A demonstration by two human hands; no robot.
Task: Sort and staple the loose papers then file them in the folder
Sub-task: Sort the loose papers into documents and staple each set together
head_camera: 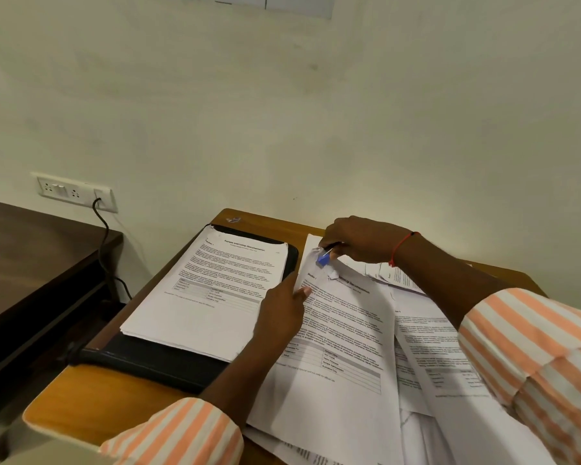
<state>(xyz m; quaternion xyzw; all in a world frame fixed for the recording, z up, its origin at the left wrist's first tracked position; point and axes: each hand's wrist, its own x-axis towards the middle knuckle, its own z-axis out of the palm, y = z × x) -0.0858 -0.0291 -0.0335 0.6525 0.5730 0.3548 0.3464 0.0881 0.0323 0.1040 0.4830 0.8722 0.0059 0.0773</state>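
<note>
A black folder (155, 360) lies open on the left of the wooden desk (91, 404), with a neat stack of printed sheets (208, 297) on it. To its right lies a set of printed papers (342, 357). My left hand (282, 313) pinches that set's left edge. My right hand (359, 241) grips a small blue stapler (323, 258) over the set's top left corner, which is crumpled. More loose papers (433, 357) spread out under my right forearm.
The desk stands against a pale wall. A dark table (31, 260) is at the left, with a wall socket panel (74, 193) and a black cable (104, 250) behind it. A small sticker (233, 219) is on the desk's far edge.
</note>
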